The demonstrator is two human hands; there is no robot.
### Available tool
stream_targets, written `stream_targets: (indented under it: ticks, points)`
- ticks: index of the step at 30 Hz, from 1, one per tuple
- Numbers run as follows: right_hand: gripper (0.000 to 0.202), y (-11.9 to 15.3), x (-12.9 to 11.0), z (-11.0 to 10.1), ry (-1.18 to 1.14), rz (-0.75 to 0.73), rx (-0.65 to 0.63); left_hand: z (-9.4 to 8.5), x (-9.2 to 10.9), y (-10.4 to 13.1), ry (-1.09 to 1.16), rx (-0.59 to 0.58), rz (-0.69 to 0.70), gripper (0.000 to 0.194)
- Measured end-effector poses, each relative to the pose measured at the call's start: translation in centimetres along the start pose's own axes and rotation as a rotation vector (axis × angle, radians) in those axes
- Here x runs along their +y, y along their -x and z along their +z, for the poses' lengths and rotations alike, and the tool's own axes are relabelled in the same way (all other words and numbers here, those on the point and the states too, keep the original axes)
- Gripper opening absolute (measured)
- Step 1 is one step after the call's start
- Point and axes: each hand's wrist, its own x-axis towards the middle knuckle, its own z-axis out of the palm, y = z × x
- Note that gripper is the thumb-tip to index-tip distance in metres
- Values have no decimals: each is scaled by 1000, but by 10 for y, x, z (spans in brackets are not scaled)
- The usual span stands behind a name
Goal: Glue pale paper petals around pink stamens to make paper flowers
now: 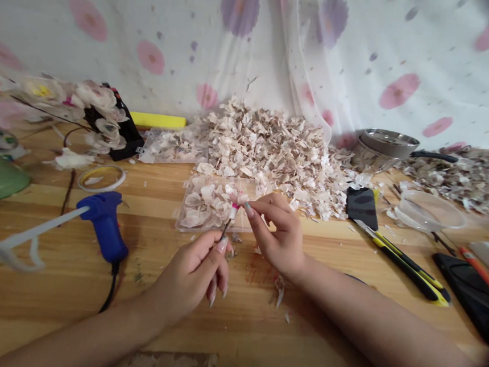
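Observation:
My left hand [196, 270] pinches a thin dark stem [226, 227] between thumb and forefinger, above the table. On the stem's upper end sits a small white and bright pink flower centre [234, 210]. The thumb and forefinger of my right hand [278, 232] are pressed together at the right side of this flower centre; what lies between those fingertips is too small to make out. Just behind both hands, a clear plastic tray [180, 217] holds pale, cream-coloured petals [206, 203], partly covered by the flower centre and my right hand.
A big heap of dried petals [268, 151] fills the back. At left are a blue glue gun [106, 223], a tape ring [101, 179] and finished flowers [101, 102]. To the right lie a yellow-black utility knife [408, 263], a dark phone [466, 288] and a metal pan [389, 142].

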Motion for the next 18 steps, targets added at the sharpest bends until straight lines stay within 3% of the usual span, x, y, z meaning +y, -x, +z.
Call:
stream_targets:
  ticks: [10,18]
  points:
    - [15,-1,-3,2,-86,129,18,-1,-3,2,-36,24,80,34]
    - [10,-1,-3,-3,-162,130,104,-3,3,-5,135,79,-11,35]
